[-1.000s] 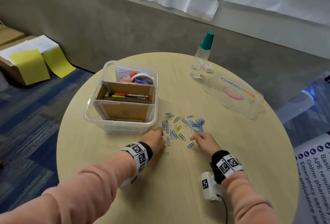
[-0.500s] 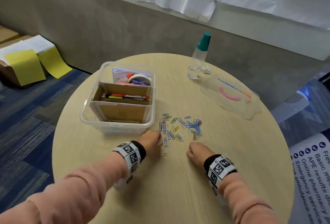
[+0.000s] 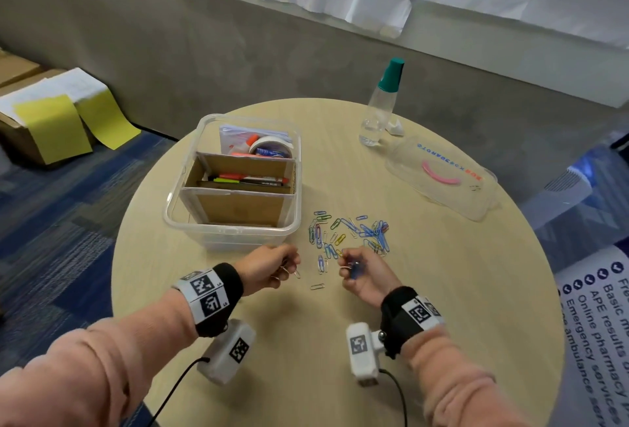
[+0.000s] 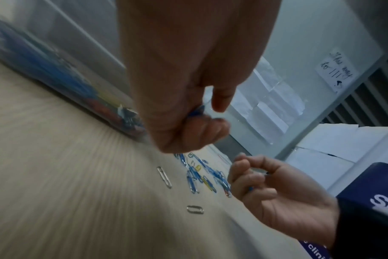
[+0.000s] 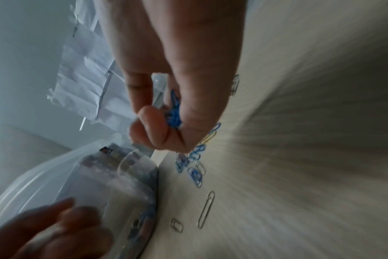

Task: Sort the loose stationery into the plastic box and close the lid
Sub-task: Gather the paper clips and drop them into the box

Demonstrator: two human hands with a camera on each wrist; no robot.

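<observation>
Lying scattered on the round pale-wood worktop (image 3: 442,290), the loose coloured wire paper clips (image 3: 350,236) form a spread just right of the clear plastic storage box (image 3: 235,232). The left hand (image 3: 269,268) sits just in front of the box's near right corner, its fingers (image 4: 202,135) curled around a few silver and blue paper clips that poke out below the knuckles. The right hand (image 3: 364,276) is at the near edge of the spread, its fingers (image 5: 148,126) clenched on a small bunch of blue paper clips (image 5: 174,112). Two bare silver clips lie apart from the pile between the hands, one long (image 5: 206,210) and one seen end-on (image 5: 176,226).

Inside the box, brown cardboard dividers (image 3: 238,188) make compartments: the middle one holds pens and markers (image 3: 248,179), the far one a roll of white tape (image 3: 270,147) with some packets, and the near one shows only cardboard.

Off the box, the clear plastic lid with a pink handle (image 3: 442,178) rests on the worktop's far right, well apart from the box. A clear bottle with a teal cap (image 3: 381,106) stands upright just behind the lid. Yellow and white papers (image 3: 68,113) lie on cardboard cartons on the blue carpeted floor to the left.
</observation>
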